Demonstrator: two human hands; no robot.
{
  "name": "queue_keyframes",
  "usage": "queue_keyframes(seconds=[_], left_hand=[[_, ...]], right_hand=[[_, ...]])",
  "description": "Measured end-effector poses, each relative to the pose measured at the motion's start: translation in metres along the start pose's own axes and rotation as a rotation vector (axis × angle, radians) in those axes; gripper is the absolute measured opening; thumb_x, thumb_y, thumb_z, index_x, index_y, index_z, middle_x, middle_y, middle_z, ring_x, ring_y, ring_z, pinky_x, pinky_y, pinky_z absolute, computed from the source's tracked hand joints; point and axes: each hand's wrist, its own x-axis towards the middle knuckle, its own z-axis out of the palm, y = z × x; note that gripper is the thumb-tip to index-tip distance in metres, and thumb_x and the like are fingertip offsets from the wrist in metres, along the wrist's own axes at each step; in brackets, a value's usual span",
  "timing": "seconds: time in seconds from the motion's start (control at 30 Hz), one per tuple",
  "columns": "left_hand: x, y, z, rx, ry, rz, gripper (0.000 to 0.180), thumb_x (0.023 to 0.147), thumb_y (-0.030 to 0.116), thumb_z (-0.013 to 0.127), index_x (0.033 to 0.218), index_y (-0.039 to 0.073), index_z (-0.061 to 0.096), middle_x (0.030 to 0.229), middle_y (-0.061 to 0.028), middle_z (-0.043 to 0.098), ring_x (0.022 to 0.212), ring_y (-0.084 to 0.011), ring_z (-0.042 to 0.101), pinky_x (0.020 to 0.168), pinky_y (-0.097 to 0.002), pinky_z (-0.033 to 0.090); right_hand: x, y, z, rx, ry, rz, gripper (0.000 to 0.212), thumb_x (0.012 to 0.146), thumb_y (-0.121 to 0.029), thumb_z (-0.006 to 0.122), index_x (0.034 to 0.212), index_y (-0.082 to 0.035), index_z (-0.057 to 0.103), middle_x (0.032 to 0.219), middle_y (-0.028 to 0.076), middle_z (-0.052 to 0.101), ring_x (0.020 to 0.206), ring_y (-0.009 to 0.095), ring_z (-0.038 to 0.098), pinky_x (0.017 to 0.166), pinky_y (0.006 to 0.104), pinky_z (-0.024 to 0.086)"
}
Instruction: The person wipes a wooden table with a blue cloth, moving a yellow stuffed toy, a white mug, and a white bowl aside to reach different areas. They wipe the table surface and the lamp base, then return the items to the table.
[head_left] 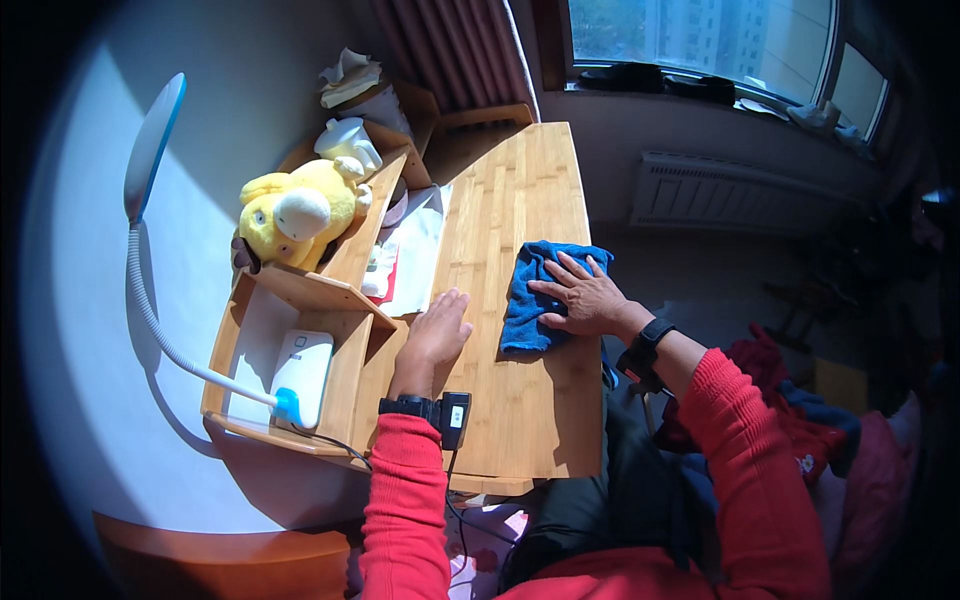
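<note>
My right hand [585, 297] lies flat with its fingers spread on a folded blue cloth [528, 318]. The cloth rests on the wooden desk top [510, 200] along its right edge, and part of it hangs close to that edge. My left hand [436, 335] rests on the desk at the foot of the wooden shelf unit [350, 345], fingers stretched out and nothing in them. White paper sheets [425, 250] lie just beyond its fingertips, partly under the shelf. Each wrist wears a black band, and a small black box with a cable sits at the left one.
A yellow plush toy [300, 215] lies on the shelf, with a white jug [348, 140] behind it. A desk lamp [150, 150] with a bendable neck stands at the left on a white base [303, 365]. A radiator [715, 195] and window are beyond the desk; clothes are heaped at right.
</note>
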Motion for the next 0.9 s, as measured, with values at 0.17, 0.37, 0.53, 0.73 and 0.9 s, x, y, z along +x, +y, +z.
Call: queue_keyframes(seconds=[0.17, 0.37, 0.53, 0.73, 0.9], left_hand=[[-0.001, 0.003, -0.001, 0.002, 0.003, -0.006, 0.054, 0.094, 0.024, 0.055, 0.143, 0.007, 0.041, 0.153, -0.0152, 0.035, 0.143, -0.0298, 0.031, 0.116, -0.0419, 0.027], [-0.001, 0.002, 0.0, 0.025, 0.026, 0.02, 0.055, 0.093, 0.025, 0.055, 0.142, 0.005, 0.042, 0.151, -0.0179, 0.037, 0.141, -0.032, 0.033, 0.116, -0.0406, 0.029], [-0.001, 0.001, 0.0, 0.012, 0.027, 0.007, 0.053, 0.093, 0.024, 0.056, 0.142, 0.007, 0.041, 0.152, -0.0153, 0.036, 0.142, -0.0306, 0.032, 0.116, -0.0416, 0.028], [-0.001, 0.002, 0.0, 0.019, 0.039, 0.015, 0.052, 0.093, 0.023, 0.057, 0.14, 0.006, 0.043, 0.151, -0.0157, 0.038, 0.141, -0.0312, 0.034, 0.116, -0.0411, 0.029], [0.002, 0.0, 0.0, 0.018, 0.03, 0.017, 0.051, 0.093, 0.022, 0.057, 0.14, 0.006, 0.043, 0.151, -0.0158, 0.038, 0.14, -0.0311, 0.034, 0.116, -0.0408, 0.029]], right_hand=[[0.03, 0.014, -0.003, -0.014, 0.007, 0.044, 0.066, 0.094, -0.067, 0.036, 0.151, -0.034, 0.031, 0.161, 0.007, 0.02, 0.15, 0.031, 0.01, 0.118, 0.0576, 0.007], [0.061, 0.032, -0.008, -0.002, -0.007, 0.079, 0.069, 0.092, -0.069, 0.037, 0.151, -0.034, 0.031, 0.162, 0.007, 0.018, 0.15, 0.031, 0.009, 0.118, 0.0585, 0.007], [0.078, 0.039, -0.006, -0.008, 0.019, 0.116, 0.067, 0.093, -0.068, 0.035, 0.151, -0.034, 0.031, 0.161, 0.007, 0.02, 0.15, 0.031, 0.008, 0.118, 0.06, 0.006], [0.067, 0.033, 0.004, -0.016, 0.09, 0.113, 0.063, 0.095, -0.062, 0.03, 0.151, -0.033, 0.032, 0.16, 0.009, 0.022, 0.15, 0.032, 0.01, 0.117, 0.0612, 0.005], [0.04, 0.02, 0.008, -0.005, 0.094, 0.095, 0.061, 0.096, -0.058, 0.03, 0.151, -0.031, 0.033, 0.16, 0.01, 0.022, 0.15, 0.033, 0.009, 0.117, 0.0612, 0.004]])
